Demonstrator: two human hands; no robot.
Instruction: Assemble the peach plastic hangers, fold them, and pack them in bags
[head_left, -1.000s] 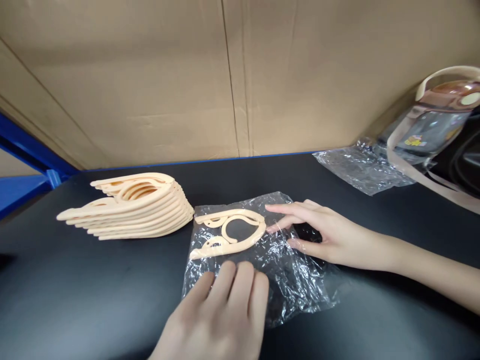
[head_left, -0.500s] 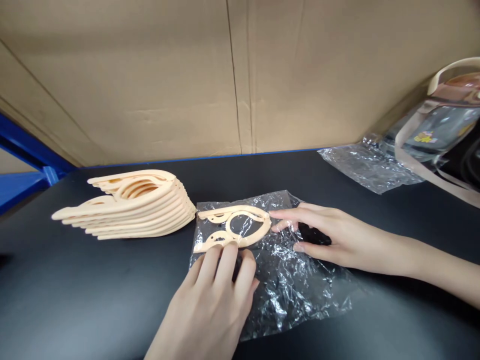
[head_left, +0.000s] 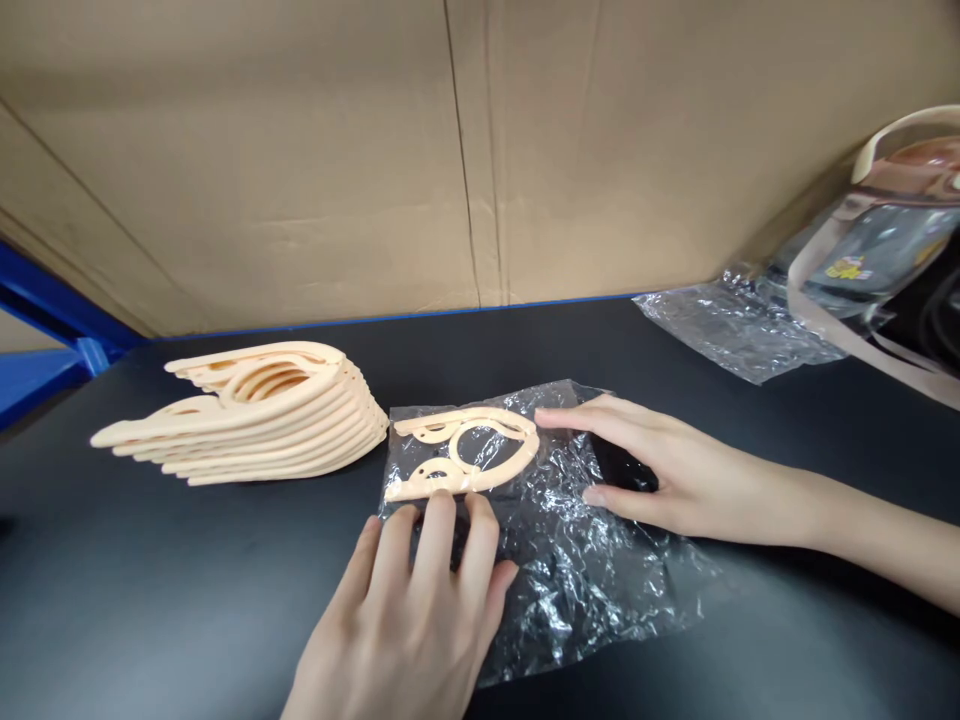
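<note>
A cream folding clothes hanger (head_left: 517, 462), folded up, lies flat at the upper left of a clear plastic bag (head_left: 592, 610). Whether it is inside the bag or on top of it, I cannot tell. Fingers apart, my left hand (head_left: 409, 605) rests palm down on the bag, its fingertips at the hanger's near edge. My right hand (head_left: 660, 465) is open at the other side, its index fingertip at the hanger's rounded right end and its thumb over the crinkled film. To the left stands a neat stack of the same folded hangers (head_left: 330, 425).
The black tabletop (head_left: 187, 600) reaches back to a cardboard wall (head_left: 300, 180). Another clear plastic bag (head_left: 742, 325) lies at the back right, beside a transparent bottle (head_left: 877, 250) with a strap. A blue metal frame (head_left: 60, 300) stands at the left edge.
My left fingers have spread and drawn back slightly toward me along the hanger's near edge. My right hand keeps nearly the same place, and the hanger has hardly moved.
</note>
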